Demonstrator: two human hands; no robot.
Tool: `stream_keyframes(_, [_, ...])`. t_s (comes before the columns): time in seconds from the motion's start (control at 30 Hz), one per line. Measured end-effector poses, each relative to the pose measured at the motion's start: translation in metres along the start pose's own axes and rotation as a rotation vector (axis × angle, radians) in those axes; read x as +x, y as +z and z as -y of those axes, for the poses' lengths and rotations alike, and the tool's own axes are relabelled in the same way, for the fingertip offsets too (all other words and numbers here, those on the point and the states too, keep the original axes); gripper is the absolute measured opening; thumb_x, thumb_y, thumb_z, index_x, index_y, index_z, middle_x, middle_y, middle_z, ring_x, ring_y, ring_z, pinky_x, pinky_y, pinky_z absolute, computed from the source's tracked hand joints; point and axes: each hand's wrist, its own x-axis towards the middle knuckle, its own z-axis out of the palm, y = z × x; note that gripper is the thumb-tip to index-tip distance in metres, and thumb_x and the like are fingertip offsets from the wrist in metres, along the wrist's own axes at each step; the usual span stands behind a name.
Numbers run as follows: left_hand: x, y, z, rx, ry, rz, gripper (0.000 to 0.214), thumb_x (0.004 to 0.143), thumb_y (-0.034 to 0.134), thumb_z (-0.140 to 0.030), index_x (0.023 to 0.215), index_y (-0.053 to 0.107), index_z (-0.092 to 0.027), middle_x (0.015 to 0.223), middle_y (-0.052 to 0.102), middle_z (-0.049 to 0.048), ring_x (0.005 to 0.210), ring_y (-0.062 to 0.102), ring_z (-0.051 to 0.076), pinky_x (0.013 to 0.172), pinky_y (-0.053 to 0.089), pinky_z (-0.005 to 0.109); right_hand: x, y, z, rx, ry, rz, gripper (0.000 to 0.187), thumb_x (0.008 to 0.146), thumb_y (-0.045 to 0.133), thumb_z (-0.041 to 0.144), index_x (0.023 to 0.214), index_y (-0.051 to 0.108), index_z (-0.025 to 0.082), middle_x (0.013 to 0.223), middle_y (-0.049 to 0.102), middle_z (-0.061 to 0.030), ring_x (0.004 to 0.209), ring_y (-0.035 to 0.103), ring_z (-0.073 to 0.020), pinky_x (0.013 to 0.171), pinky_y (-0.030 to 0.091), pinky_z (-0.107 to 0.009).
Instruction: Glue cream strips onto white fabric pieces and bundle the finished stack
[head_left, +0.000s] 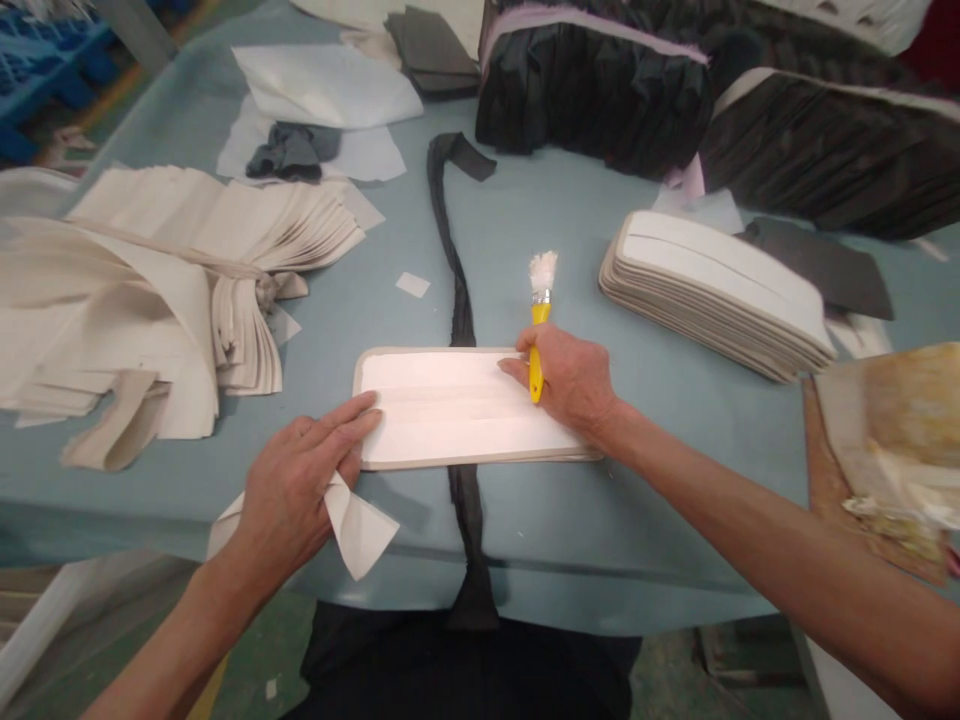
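Note:
A white rectangular panel (442,410) with beige edges and rounded corners lies on the table in front of me, across a long black fabric strip (463,300). My left hand (304,475) is at the panel's left end, fingertips on its edge. A cream cloth strip (360,530) is tucked in that hand, its ends hanging out on both sides. In my right hand (574,380) is a paintbrush (539,325) with a yellow handle, bristles upward and coated with something whitish. That hand also rests against the panel's right end, covering part of it.
To the right stands a stack of similar panels (712,290), near a stained board with a caked cloth (885,440). Piles of cream fabric pieces (187,220) cover the left. Black gathered bundles (592,85) line the back. A small white scrap (412,285) lies mid-table.

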Motion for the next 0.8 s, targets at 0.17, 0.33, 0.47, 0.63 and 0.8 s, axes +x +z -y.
stream_keyframes(0.17, [0.0, 0.001, -0.002, 0.002, 0.014, -0.014, 0.033, 0.106, 0.045, -0.021, 0.132, 0.065, -0.021, 0.152, 0.065, 0.0089, 0.096, 0.071, 0.025, 0.088, 0.053, 0.043, -0.002, -0.008, 0.019, -0.002, -0.079, -0.018, 0.03, 0.102, 0.064, 0.05, 0.105, 0.064, 0.02, 0.092, 0.073, -0.0081, 0.085, 0.068, -0.0255, 0.068, 0.036, -0.032])
stream_keyframes(0.33, [0.0, 0.002, -0.002, 0.063, 0.024, -0.044, 0.03, 0.107, 0.046, -0.021, 0.13, 0.065, -0.02, 0.149, 0.067, 0.0079, 0.09, 0.069, 0.024, 0.084, 0.052, 0.04, -0.009, -0.003, 0.052, -0.002, -0.154, 0.01, 0.042, 0.091, 0.078, 0.059, 0.107, 0.065, 0.022, 0.096, 0.074, -0.0069, 0.088, 0.068, -0.0261, 0.074, 0.042, -0.034])
stream_keyframes(0.47, [0.0, 0.003, -0.001, 0.04, 0.045, -0.057, 0.029, 0.107, 0.047, -0.021, 0.129, 0.065, -0.019, 0.149, 0.067, 0.0083, 0.094, 0.07, 0.023, 0.085, 0.052, 0.04, -0.015, -0.002, 0.047, -0.019, -0.108, 0.007, 0.044, 0.088, 0.084, 0.055, 0.107, 0.064, 0.021, 0.096, 0.074, -0.0072, 0.088, 0.068, -0.0276, 0.074, 0.041, -0.034])
stream_keyframes(0.63, [-0.001, 0.004, 0.001, 0.009, 0.038, -0.079, 0.031, 0.107, 0.046, -0.024, 0.131, 0.066, -0.02, 0.148, 0.068, 0.0085, 0.094, 0.071, 0.023, 0.086, 0.053, 0.041, -0.032, -0.012, 0.018, -0.029, -0.041, -0.008, 0.044, 0.088, 0.082, 0.058, 0.105, 0.063, 0.021, 0.095, 0.074, -0.0075, 0.09, 0.068, -0.0284, 0.073, 0.04, -0.034])
stream_keyframes(0.8, [-0.004, 0.006, 0.009, -0.009, 0.061, -0.111, 0.032, 0.107, 0.05, -0.03, 0.136, 0.062, -0.029, 0.15, 0.067, 0.0016, 0.097, 0.073, 0.023, 0.088, 0.054, 0.04, -0.054, -0.023, -0.011, -0.092, 0.051, -0.064, 0.042, 0.087, 0.082, 0.054, 0.105, 0.062, 0.021, 0.094, 0.075, -0.006, 0.086, 0.069, -0.0262, 0.074, 0.043, -0.034])
